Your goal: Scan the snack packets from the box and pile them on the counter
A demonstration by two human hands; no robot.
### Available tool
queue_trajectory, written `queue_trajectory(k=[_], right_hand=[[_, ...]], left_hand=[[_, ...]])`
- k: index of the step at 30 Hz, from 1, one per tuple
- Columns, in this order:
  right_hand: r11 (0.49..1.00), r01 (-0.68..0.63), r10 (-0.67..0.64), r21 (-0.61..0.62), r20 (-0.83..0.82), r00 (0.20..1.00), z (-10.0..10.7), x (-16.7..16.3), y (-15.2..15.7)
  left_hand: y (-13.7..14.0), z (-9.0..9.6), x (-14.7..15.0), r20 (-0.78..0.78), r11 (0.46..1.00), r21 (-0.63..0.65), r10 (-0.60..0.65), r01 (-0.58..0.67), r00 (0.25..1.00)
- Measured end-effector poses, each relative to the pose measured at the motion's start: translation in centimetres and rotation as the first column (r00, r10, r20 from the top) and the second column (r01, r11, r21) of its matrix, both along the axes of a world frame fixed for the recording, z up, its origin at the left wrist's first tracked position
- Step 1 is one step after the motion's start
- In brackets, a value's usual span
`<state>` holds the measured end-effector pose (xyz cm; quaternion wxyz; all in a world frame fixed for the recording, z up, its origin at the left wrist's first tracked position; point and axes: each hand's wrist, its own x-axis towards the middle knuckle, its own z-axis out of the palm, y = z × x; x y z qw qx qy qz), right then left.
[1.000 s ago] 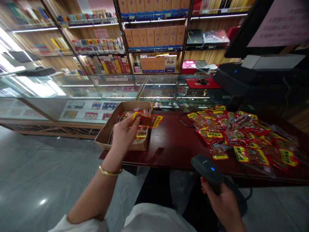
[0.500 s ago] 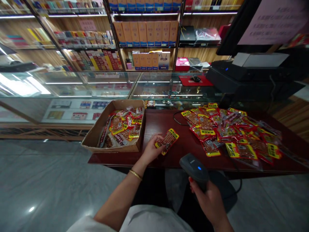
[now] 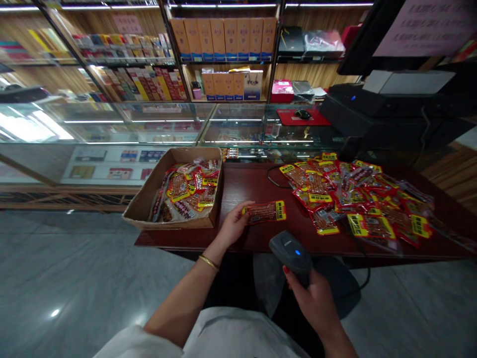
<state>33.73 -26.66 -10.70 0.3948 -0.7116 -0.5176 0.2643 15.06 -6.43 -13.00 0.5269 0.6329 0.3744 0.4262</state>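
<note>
My left hand pinches the left end of a red-and-yellow snack packet, which lies sideways just over the dark red tabletop. In my right hand is a black barcode scanner with a lit blue light, its head pointing up and left toward the packet. To the left of the packet stands an open cardboard box with several similar packets inside. A loose heap of snack packets covers the right part of the table.
Behind the table runs a glass display counter, bearing a red mouse pad with a mouse. A dark monitor and black machine stand at the right. A black stool seat is below the table edge.
The packet in my left hand has turned from slanted to nearly level, its yellow end now pointing right. The scanner has shifted slightly left and up in view.
</note>
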Motion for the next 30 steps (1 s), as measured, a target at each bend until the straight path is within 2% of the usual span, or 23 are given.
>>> queue_trajectory(k=[4,11,20,26,30], right_hand=[[1.0,0.018,-0.018,-0.009,-0.001,1.0,-0.2,-0.3,0.2],[0.999,0.032,-0.033,-0.037,-0.024,0.999,0.0,-0.3,0.1],[0.998,0.038,-0.039,-0.042,-0.014,0.999,0.0,-0.1,-0.1],[0.997,0.033,-0.034,-0.067,-0.016,0.999,0.1,-0.1,-0.2],[0.997,0.057,-0.059,-0.048,-0.038,0.998,0.3,0.2,-0.5]], left_hand=[[0.2,-0.5,0.1,0.0,0.995,-0.097,0.011,-0.011,1.0],[0.3,-0.9,0.3,0.082,0.981,-0.193,0.018,-0.001,0.996],[0.1,0.0,0.3,-0.08,0.992,-0.049,0.113,-0.117,0.99],[0.0,-0.2,0.6,0.104,0.977,-0.21,0.044,-0.022,0.994],[0.0,0.2,1.0,0.146,0.956,-0.293,0.051,-0.006,0.988]])
